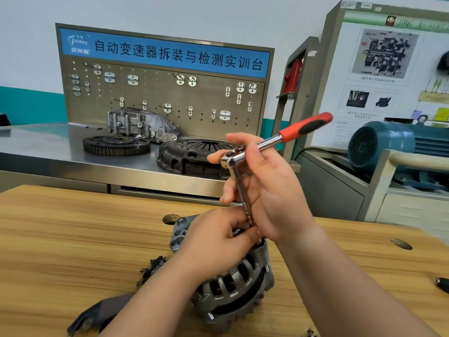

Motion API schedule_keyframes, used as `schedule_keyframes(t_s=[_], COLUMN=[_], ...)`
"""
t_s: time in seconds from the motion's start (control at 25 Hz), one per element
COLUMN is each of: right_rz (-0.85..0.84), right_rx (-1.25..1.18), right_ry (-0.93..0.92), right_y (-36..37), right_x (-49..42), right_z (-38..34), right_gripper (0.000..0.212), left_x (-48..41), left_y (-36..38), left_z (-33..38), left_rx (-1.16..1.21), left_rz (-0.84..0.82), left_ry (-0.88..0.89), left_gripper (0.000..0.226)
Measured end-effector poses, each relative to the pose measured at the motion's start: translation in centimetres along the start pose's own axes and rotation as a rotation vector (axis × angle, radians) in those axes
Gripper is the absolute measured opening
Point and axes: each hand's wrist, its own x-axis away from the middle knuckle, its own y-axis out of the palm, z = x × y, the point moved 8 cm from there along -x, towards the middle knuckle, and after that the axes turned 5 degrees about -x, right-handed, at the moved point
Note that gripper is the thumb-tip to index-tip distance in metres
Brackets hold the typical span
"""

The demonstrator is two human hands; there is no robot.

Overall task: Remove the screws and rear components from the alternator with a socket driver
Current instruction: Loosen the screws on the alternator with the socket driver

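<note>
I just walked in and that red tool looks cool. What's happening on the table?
A person is working on an alternator that lies on the wooden table. The right hand grips the head of a red-handled ratchet, and a long extension bar runs down from it to the alternator's back end. The left hand pinches the bar's lower end, steadying it. The bar's tip is hidden behind the fingers, so I cannot tell whether it sits on a screw.
</note>
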Motion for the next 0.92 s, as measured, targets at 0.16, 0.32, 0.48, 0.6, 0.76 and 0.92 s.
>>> schedule_keyframes(t_s=[0.16, 0.32, 0.48, 0.6, 0.76, 0.92], right_rz=[-0.059, -0.020, 0.003, -0.031, -0.037, 0.083], right_rx=[0.377, 0.258, 0.066, 0.402, 0.343, 0.078], right_ry=[-0.279, -0.187, -0.028, -0.308, -0.302, -0.001], right_y=[0.7, 0.2, -0.2, 0.5, 0.6, -1.1], right_x=[0.6, 0.4, 0.0, 0.9, 0.8, 0.3], right_z=[-1.5, -0.7, 0.1, -1.8, -1.6, 0.2], right_gripper=[0.027, 0.020, 0.022, 0.025, 0.024, 0.026], left_x=[-0.1, -0.1, -0.1, -0.1, -0.3, 0.0], left_y=[0.0, 0.3, 0.2, 0.4, 0.6, 0.1], left_z=[-0.6, -0.4, -0.1, -1.0, -1.2, -0.1], left_rx=[0.055, 0.047, 0.058, 0.022, 0.023, -0.030], left_rz=[0.084, 0.016, -0.012, 0.029, 0.026, -0.014], left_ry=[-0.059, -0.068, -0.017, -0.074, -0.092, 0.003], left_gripper=[0.012, 0.015, 0.018, 0.012, 0.017, 0.025])
